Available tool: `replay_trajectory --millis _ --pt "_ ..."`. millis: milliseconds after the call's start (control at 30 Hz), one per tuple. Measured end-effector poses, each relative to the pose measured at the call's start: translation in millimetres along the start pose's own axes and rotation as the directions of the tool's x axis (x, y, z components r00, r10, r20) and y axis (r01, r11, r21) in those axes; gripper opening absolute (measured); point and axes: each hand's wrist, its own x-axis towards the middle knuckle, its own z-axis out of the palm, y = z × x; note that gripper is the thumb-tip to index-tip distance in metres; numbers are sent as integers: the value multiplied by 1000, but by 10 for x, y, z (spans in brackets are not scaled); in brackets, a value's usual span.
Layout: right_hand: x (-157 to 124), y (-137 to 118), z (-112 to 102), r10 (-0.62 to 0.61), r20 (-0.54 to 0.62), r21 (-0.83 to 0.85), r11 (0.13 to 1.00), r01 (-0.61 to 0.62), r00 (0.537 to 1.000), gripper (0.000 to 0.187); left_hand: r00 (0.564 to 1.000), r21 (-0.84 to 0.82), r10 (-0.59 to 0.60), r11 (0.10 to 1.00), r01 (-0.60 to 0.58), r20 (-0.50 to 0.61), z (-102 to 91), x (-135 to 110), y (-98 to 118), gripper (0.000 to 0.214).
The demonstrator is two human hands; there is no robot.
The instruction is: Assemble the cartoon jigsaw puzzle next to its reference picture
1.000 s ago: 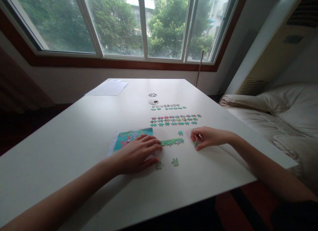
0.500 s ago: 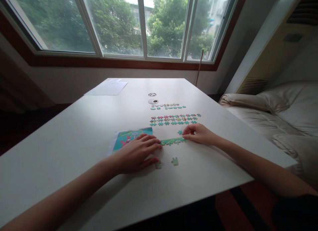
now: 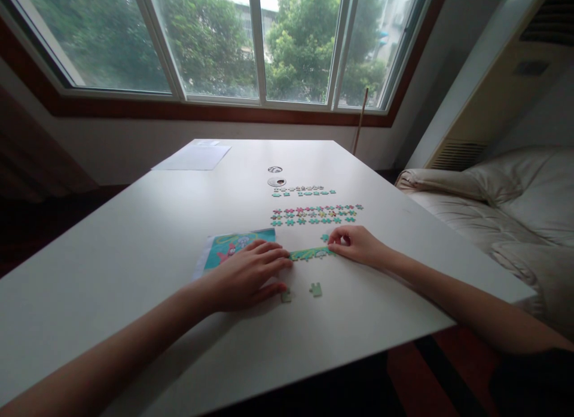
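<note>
A narrow strip of joined jigsaw pieces (image 3: 307, 254), green and teal, lies on the white table. My left hand (image 3: 251, 272) rests flat with its fingers spread, fingertips at the strip's left end, and it partly covers a colourful cartoon picture sheet (image 3: 219, 250). At the strip's right end my right hand (image 3: 354, 244) pinches a puzzle piece, mostly hidden by the fingers. Just beyond those fingertips is a loose teal piece (image 3: 324, 237). Nearer to me lie two pale green pieces, one (image 3: 315, 289) by itself and another (image 3: 286, 296) by my left thumb.
Several rows of loose puzzle pieces (image 3: 314, 215) lie farther back on the white table (image 3: 112, 237), with more rows behind them. Two small round items (image 3: 276, 182) sit beyond. White paper (image 3: 195, 158) lies at the far left; a cream sofa (image 3: 452, 195) stands to the right.
My right hand has shifted slightly left and down, and its fingertips have drawn in against the strip's right end. My left hand stays in place.
</note>
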Motion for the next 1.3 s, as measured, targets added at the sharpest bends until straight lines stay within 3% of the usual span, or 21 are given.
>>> replay_trajectory --millis 200,500,633,867,1067,1300 --pt "2 -3 -43 -43 -24 -15 999 42 999 13 1000 11 9 1000 -9 -1 9 -10 -9 32" --pt "51 336 -456 7 -221 -183 982 -49 975 18 1000 81 4 997 -3 -17 22 -31 -42 34" --pt "51 461 -536 24 -132 -238 970 -56 991 19 1000 85 -3 996 5 -20 27 -37 -41 35" --pt "48 474 -472 62 94 -223 974 -39 994 21 1000 80 0 997 0 2 34 -38 -45 35" --pt "54 505 -454 74 192 -158 986 -43 979 25 1000 74 14 997 -13 -9 30 -33 -50 35" --pt "52 458 -437 80 218 7 996 -84 973 19 1000 66 9 998 -8 -12 29 -34 -42 35"
